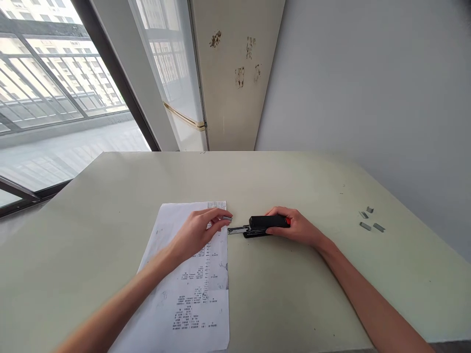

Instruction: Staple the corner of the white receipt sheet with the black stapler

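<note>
My right hand [290, 226] is wrapped round a black stapler [261, 223] with a red patch at its rear. From the stapler's front, on the left, its metal staple tray [238, 230] sticks out. Just above the end of that tray, my left hand [206, 224] pinches a small grey strip of staples [226, 218] between thumb and fingers. Beneath the left hand and forearm lie printed paper sheets [206, 314], partly hidden by them. The stapler rests on the table to the right of the sheets.
Several short staple strips [365, 226] lie scattered on the pale table [294, 299] at the right. Behind the table stand a cabinet [235, 98] with peeled patches and a grey wall [360, 88]. A window [55, 88] is on the left.
</note>
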`<state>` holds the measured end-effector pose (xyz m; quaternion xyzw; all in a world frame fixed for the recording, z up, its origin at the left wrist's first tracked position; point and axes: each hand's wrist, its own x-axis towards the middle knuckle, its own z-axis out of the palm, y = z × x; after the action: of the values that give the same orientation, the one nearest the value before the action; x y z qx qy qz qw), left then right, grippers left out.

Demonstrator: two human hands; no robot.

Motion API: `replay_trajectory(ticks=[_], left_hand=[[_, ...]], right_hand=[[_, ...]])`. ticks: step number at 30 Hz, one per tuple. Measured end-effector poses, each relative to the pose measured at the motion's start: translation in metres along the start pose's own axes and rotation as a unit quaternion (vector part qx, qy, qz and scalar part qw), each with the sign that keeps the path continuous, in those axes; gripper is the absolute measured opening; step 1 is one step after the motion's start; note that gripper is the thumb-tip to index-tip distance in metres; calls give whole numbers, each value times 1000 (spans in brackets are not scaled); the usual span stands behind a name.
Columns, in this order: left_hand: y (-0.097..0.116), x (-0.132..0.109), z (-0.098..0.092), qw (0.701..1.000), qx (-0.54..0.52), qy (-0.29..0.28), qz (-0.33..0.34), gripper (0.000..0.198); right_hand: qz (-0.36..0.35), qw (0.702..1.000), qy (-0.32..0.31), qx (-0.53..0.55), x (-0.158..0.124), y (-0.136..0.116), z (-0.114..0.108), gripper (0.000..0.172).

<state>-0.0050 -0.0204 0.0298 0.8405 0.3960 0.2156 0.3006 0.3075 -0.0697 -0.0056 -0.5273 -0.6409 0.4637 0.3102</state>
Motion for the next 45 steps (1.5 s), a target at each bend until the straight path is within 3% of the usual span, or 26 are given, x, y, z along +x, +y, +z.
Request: replay_trajectory(ticks=[5, 10, 20, 26, 34, 39, 45], left_hand=[[-4, -1, 5, 994, -94, -1, -64, 30], [-6, -2, 8, 990, -118, -1, -81, 29], [-7, -5, 10, 993, -95, 9, -65, 26], [-22, 1, 10, 996, -42, 38, -67, 29], [-76, 56, -19, 981, 18, 150, -119, 38], [-100, 78, -39, 978, 69, 146, -132, 37], [-105, 81, -56, 967, 147, 132, -162, 40]], right_hand=[[2, 1000, 3, -5, 0, 0, 0, 32], [1, 1000, 3, -24, 0, 3, -1, 34], [-3, 1000, 2, -25, 0, 5, -1, 35], [0, 999, 5, -39, 0, 5, -1, 37], [-1, 999, 7, -33, -1, 3, -1, 36], [-3, 999, 6, -33, -1, 2, -1, 36], [-6, 999, 6, -33, 0, 4, -2, 35]])
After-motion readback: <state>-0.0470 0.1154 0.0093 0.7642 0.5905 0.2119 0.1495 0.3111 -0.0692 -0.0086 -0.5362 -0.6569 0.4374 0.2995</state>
